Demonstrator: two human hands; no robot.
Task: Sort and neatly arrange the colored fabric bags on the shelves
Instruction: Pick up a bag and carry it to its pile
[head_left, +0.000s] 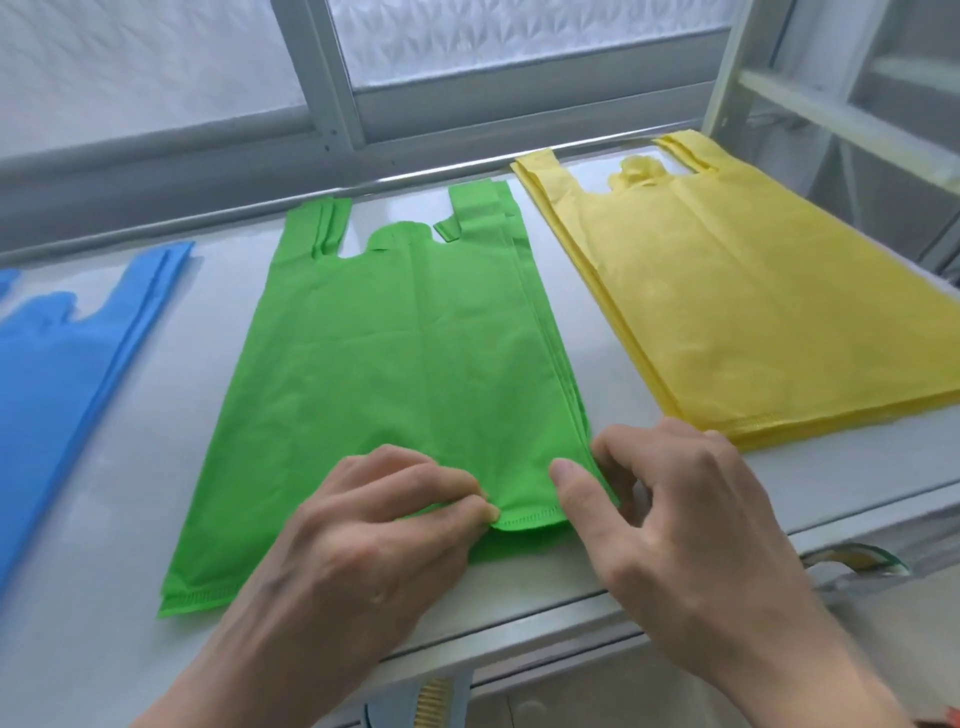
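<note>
A stack of green fabric bags (384, 364) lies flat in the middle of the white shelf (597, 312), handles pointing away from me. My left hand (363, 551) pinches the top green bag at its near stitched edge. My right hand (691, 530) holds the stack's near right corner, thumb on top and fingers at the side edge. A stack of yellow bags (753, 301) lies to the right. A stack of blue bags (62, 374) lies at the left, partly out of frame.
A grey window frame (332, 93) with frosted panes runs behind the shelf. A pale shelf upright (727, 73) rises at the back right. The shelf's front rail (519, 639) passes under my wrists. Something striped shows below the shelf at the right (857, 564).
</note>
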